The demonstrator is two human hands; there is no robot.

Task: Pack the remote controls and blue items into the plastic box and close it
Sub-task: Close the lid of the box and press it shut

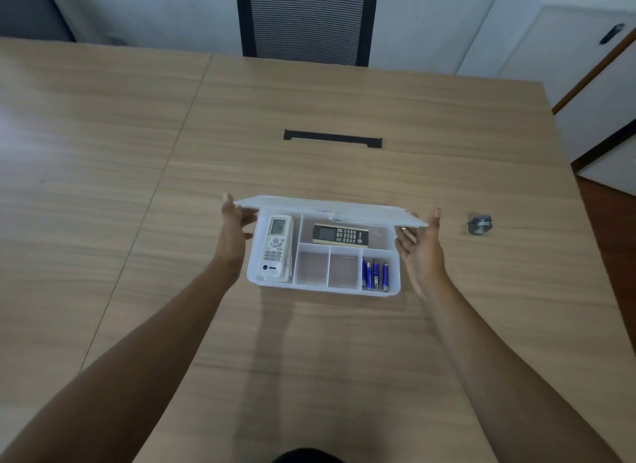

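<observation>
A clear plastic box [323, 288] with several compartments sits mid-table. A white remote control [276, 247] lies in its left compartment and a black remote control [340, 234] in the upper one. Several blue batteries [375, 275] stand in the lower right compartment; the two middle compartments are empty. The translucent lid [327, 209] is held tilted above the box's far side. My left hand [235, 230] grips the lid's left end. My right hand [421, 245] holds the lid's right end, fingers spread beneath its corner.
A small dark grey round object [480, 224] lies on the wooden table [344, 359] right of the box. A black cable slot [332, 139] is set in the table further back. An office chair [306, 21] stands behind the far edge, with white cabinets [592, 83] at right.
</observation>
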